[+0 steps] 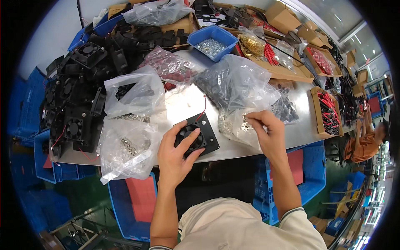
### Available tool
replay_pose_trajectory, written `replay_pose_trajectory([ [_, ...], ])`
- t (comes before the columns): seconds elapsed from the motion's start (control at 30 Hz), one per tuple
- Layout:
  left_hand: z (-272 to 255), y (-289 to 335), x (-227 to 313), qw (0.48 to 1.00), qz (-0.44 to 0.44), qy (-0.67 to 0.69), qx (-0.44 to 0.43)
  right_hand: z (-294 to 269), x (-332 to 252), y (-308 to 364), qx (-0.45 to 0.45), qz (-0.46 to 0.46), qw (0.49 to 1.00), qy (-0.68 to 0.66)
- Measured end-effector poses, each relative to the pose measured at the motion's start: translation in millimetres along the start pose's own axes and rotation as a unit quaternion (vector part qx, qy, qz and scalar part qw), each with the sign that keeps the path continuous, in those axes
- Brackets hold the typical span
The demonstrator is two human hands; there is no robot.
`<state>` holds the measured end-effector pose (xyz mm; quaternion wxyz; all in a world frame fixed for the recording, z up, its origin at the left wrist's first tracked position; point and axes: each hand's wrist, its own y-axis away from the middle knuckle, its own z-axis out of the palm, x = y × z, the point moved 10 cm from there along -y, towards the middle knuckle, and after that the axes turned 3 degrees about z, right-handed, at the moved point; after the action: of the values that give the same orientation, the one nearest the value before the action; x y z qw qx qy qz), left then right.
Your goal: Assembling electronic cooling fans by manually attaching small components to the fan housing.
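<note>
On the near edge of the metal table lies a black cooling fan on a square black plate (211,135), with a thin red wire rising from its far side. My left hand (178,146) grips it, one finger across the fan's face and the thumb along the near edge. My right hand (268,129) is at the opening of a clear plastic bag (239,135) of small shiny metal parts. Its thumb and fingers are pinched together; what they hold, if anything, is too small to make out.
Many black fan units (75,127) are piled at the left. Bags of small parts (129,150) lie left of my hand. Behind stands a blue bin (225,38) of small metal pieces. Cartons of red and black wires (328,111) line the right. Blue crates (314,166) stand below the table edge.
</note>
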<state>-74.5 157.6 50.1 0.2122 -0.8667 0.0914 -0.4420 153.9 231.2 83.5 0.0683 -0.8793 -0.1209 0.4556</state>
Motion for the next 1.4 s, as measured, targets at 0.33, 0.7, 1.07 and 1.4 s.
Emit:
replay_pose_trajectory([
  [0.33, 2, 0, 3, 1.000, 0.018, -0.010, 0.003, 73, 2, 15, -0.174, 0.144, 0.943, -0.245],
  [0.7, -3, -2, 1, 1.000, 0.004, -0.020, -0.003, 91, -10, 17, -0.226, 0.117, 0.950, -0.178],
  [1.07, -4, 1, 2, 0.999, 0.025, -0.022, 0.011, 92, -7, 17, -0.238, 0.148, 0.953, -0.112],
  [1.4, -7, -1, -1, 1.000, 0.023, -0.008, 0.005, 88, -25, 19, -0.252, 0.083, 0.960, -0.090],
])
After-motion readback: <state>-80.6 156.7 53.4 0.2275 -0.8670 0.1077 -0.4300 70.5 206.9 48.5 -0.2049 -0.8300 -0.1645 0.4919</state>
